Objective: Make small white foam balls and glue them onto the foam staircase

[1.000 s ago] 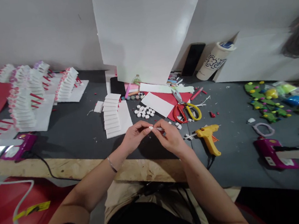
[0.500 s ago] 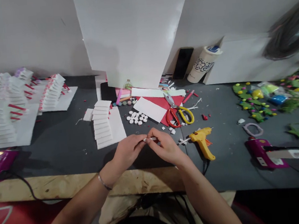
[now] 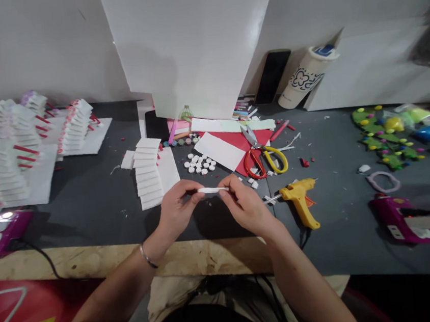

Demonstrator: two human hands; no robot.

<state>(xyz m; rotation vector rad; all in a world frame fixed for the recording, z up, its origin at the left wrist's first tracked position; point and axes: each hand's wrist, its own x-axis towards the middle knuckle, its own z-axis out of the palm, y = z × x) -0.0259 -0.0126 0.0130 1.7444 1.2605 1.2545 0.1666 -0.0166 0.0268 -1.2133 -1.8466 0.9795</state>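
A thin white strip is stretched level between my two hands, above the dark table's near part. My left hand pinches its left end. The right end sits between the thumb and fingers of my right hand. Just beyond the hands lies a cluster of small white discs. To their left, a stepped row of white foam pieces rests on a white sheet. Scissors with one red and one yellow handle lie beyond my right hand, and a yellow glue gun is right of it.
White stepped models with red bars fill the left side. A phone and a patterned tumbler lean at the back wall. Purple power strips with cords lie at both sides. Green felt pieces are at right.
My hands have drawn apart, and the white strip between them now shows at greater length. The view has shifted slightly.
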